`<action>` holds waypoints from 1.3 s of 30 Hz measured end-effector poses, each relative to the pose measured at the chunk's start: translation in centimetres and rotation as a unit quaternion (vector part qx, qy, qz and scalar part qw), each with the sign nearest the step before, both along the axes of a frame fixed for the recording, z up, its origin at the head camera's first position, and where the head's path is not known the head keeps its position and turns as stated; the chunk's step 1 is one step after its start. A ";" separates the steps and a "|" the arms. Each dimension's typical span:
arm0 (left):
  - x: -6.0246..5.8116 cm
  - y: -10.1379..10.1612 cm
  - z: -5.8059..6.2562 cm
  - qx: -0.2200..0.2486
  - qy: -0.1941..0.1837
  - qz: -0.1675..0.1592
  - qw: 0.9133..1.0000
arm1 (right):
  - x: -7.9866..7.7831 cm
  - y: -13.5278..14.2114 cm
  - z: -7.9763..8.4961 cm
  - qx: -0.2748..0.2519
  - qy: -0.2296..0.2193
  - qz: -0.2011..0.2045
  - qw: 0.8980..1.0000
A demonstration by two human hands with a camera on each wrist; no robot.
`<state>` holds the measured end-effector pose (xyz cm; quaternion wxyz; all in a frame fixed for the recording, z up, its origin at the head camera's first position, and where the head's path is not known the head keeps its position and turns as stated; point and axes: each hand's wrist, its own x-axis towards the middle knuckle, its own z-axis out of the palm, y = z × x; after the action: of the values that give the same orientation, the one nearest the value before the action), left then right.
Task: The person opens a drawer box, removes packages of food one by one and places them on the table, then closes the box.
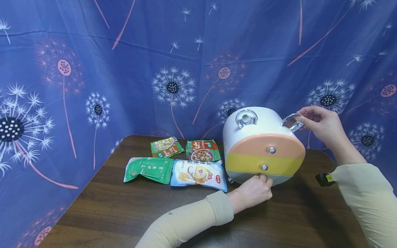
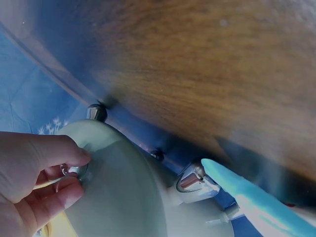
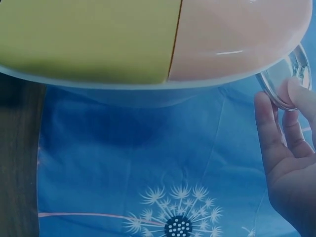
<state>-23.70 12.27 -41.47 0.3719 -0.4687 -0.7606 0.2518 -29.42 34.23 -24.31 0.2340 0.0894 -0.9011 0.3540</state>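
A rounded white drawer box (image 1: 248, 137) with a peach, yellow and grey-green front stands at the right of the table. My left hand (image 1: 255, 191) is at its lowest, grey-green drawer front (image 2: 121, 192). Thumb and fingers pinch that drawer's small shiny knob (image 2: 71, 170), which the hand hides in the head view. My right hand (image 1: 325, 129) pinches the clear, ear-shaped ring (image 1: 291, 122) at the box's top right, thumb on one face and fingers behind. Two metal knobs (image 1: 263, 167) show on the panels above. The drawers look closed.
Left of the box lie a white-and-blue pouch (image 1: 198, 174), a green pouch (image 1: 150, 170) and two small food packets (image 1: 203, 150). The white-and-blue pouch lies right beside the box. A black tape measure-like object (image 1: 324, 179) is near my right sleeve. A blue dandelion-print cloth (image 1: 139, 86) hangs behind.
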 end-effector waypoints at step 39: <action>0.8 -0.8 -0.8 0.053 -0.022 -0.020 0.998 | -0.3 0.1 0.0 0.002 -0.007 0.002 1.000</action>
<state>-22.90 11.51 -42.30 0.3843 -0.4692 -0.7713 0.1930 -29.69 34.32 -24.28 0.2267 0.0897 -0.9032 0.3531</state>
